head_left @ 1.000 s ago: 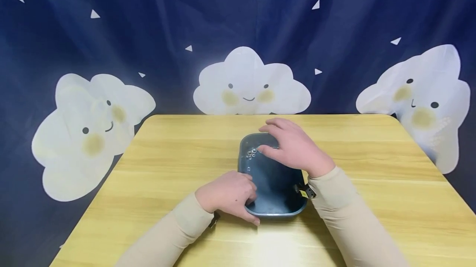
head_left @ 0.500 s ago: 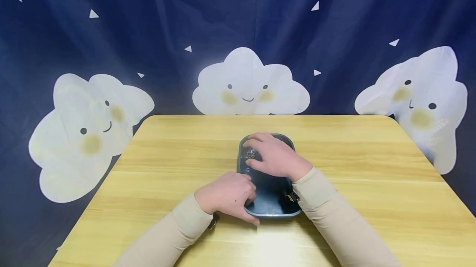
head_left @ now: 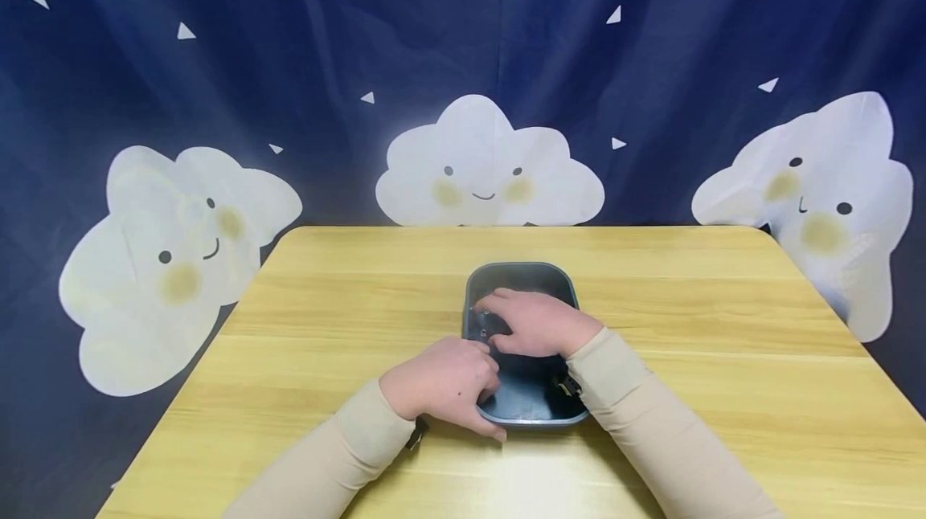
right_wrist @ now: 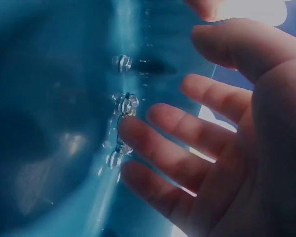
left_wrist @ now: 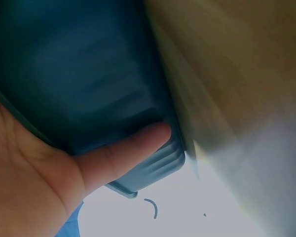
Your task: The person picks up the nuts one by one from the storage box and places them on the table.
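A dark blue plastic bin (head_left: 535,422) stands on the table. My left hand (head_left: 443,381) grips its near left rim, fingers inside and thumb along the outer wall; in the left wrist view the thumb (left_wrist: 128,150) lies against the ribbed plastic. Inside the bin, my right hand (head_left: 538,324) reaches toward the left wall with fingers slightly bent and spread. Several small shiny metal nuts (right_wrist: 128,103) lie along the bin's floor edge, close to those fingertips, with one nut (right_wrist: 122,63) apart from the cluster. In the head view most nuts are hidden behind the right hand.
The wooden table (head_left: 347,294) extends on every side of the bin. Behind it hangs a dark blue curtain (head_left: 325,61) with white clouds and triangles. A small black device (head_left: 568,383) sits at the right cuff.
My right hand has come from above the bin's far right side, moving left and down into it toward the nuts. The left hand has kept its place on the rim.
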Available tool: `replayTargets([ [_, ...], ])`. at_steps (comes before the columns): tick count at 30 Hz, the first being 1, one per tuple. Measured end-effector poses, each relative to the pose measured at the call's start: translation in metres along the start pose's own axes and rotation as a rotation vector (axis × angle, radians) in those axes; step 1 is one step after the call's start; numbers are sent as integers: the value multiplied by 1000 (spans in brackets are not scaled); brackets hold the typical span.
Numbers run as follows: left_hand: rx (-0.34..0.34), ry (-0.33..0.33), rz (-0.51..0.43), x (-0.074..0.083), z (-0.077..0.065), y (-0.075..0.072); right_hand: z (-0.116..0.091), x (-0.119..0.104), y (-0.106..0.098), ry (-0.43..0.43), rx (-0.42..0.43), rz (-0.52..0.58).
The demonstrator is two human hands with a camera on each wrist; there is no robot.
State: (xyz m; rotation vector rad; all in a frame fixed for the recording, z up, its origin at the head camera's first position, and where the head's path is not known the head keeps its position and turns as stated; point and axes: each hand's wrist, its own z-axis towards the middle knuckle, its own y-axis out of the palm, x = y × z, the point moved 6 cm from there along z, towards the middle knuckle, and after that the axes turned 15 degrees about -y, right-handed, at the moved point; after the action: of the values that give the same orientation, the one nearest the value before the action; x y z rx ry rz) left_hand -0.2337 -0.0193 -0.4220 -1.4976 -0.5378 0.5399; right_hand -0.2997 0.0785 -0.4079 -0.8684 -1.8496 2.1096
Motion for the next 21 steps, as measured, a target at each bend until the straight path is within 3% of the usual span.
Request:
replayTargets([
  [21,-1,-15,-17,1,0,-1,-1,-4,9,-21,-117,-88],
])
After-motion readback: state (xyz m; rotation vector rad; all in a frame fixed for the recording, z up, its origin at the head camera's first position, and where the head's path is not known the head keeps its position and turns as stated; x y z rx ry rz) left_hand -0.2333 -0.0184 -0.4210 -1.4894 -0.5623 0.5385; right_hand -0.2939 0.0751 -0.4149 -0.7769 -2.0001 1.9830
